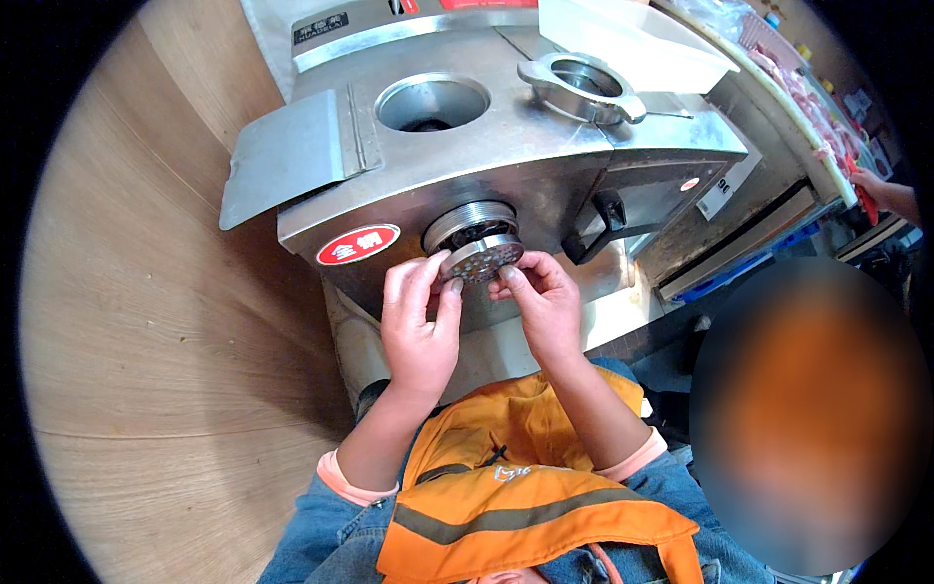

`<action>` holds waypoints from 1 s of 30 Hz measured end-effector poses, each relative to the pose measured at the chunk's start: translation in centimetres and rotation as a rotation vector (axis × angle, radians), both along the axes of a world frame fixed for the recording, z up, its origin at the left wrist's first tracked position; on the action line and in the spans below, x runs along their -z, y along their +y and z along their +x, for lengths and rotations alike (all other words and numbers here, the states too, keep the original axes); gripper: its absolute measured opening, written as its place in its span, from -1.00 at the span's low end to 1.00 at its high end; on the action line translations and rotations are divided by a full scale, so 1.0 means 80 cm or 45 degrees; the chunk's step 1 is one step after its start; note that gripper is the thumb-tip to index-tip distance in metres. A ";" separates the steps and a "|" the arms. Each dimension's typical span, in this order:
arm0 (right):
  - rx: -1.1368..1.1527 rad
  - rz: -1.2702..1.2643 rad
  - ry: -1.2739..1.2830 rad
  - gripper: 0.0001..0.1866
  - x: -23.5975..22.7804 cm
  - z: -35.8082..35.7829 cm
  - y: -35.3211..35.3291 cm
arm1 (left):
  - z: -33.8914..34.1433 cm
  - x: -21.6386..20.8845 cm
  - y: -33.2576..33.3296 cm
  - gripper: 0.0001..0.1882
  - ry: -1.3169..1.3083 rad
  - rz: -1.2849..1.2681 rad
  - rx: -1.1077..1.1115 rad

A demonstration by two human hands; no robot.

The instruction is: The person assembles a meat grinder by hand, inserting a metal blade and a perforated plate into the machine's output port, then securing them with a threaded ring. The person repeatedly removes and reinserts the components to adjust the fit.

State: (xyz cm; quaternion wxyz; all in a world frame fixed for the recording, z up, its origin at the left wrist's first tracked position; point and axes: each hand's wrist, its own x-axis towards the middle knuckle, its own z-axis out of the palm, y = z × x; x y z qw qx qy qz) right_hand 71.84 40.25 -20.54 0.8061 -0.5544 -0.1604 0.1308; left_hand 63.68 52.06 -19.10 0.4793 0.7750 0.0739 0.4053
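Note:
Both my hands grip a round metal grinder plate (pixel 481 261) with many small holes. My left hand (pixel 420 316) pinches its left rim, and my right hand (pixel 545 300) pinches its right rim. Just behind the plate is the threaded outlet (pixel 471 223) of a stainless steel meat grinder (pixel 418 185). A dark part shows inside the outlet, above the plate; whether the plate touches the outlet, I cannot tell. On the grinder's top lies a lugged metal ring nut (pixel 584 88), right of the round feed opening (pixel 434 101).
A hinged metal lid (pixel 287 156) is folded out at the left. A black handle (pixel 605 226) juts from the grinder's front. A white plastic tray (pixel 637 44) stands behind the ring. At right, another person's hand (pixel 880 193) holds something red beside a counter with meat (pixel 793 92).

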 end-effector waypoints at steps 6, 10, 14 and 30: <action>0.013 0.010 -0.034 -0.91 0.007 0.000 -0.001 | 0.005 0.013 0.000 -0.70 -0.069 -0.227 0.037; 0.005 0.036 0.042 -0.91 0.012 0.002 -0.001 | 0.005 0.017 -0.001 -0.70 -0.091 -0.081 0.017; 0.007 0.039 -0.009 -0.92 0.015 0.004 -0.002 | 0.007 0.019 0.001 -0.70 -0.092 -0.066 0.021; -0.008 0.017 0.138 -0.91 0.015 0.008 0.004 | 0.010 0.011 0.000 -0.75 -0.026 -0.087 -0.065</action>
